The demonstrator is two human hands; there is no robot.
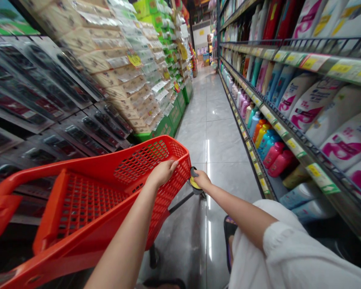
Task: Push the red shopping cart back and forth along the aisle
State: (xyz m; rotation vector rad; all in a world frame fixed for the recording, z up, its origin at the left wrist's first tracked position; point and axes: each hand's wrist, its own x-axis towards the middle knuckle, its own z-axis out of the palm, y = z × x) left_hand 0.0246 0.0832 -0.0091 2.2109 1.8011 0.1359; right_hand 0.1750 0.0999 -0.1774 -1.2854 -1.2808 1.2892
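Note:
A red plastic shopping cart (pixel 90 237) with mesh walls stands in the aisle, turned at a slant, its basket looking bare inside. My left hand (pixel 162 173) is closed over the cart's side rim near the front end. Just beyond that front corner, my right hand (pixel 202 180) grips a round black-and-yellow thing (pixel 195 183). Its kind is unclear, and I cannot tell whether it belongs to the cart. The fingertips of my right hand are partly hidden behind it.
Shelves of bottles (pixel 291 100) run along the right, with price tags on their edges. At left hang packaged goods (pixel 45 84), beside tall stacks of wrapped packs (pixel 123 76) on green bases. A tiled floor (pixel 219 132) leads ahead to more goods.

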